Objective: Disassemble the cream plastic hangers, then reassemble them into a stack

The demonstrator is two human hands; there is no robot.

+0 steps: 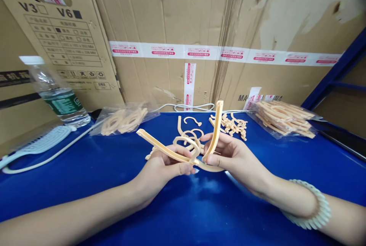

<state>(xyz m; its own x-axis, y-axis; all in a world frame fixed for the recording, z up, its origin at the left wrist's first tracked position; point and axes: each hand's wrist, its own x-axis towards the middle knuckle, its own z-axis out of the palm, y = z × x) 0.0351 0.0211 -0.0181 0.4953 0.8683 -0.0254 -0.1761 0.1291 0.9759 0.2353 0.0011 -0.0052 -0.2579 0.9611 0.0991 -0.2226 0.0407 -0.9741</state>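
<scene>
Holding two strips (156,144) (216,128), left hand (163,168) one, right hand (238,159) one, contact unclear

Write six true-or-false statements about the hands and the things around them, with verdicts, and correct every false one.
1. The left hand holds a beige strip. True.
2. The right hand is empty. False: the right hand grips a curved strip.
3. The right arm is bare. False: the right arm wears a bracelet.
4. A bottle with a white cap is at the left. True.
5. The tabletop is white. False: the tabletop is blue.
6. White tape runs across the cardboard at the back. True.
</scene>
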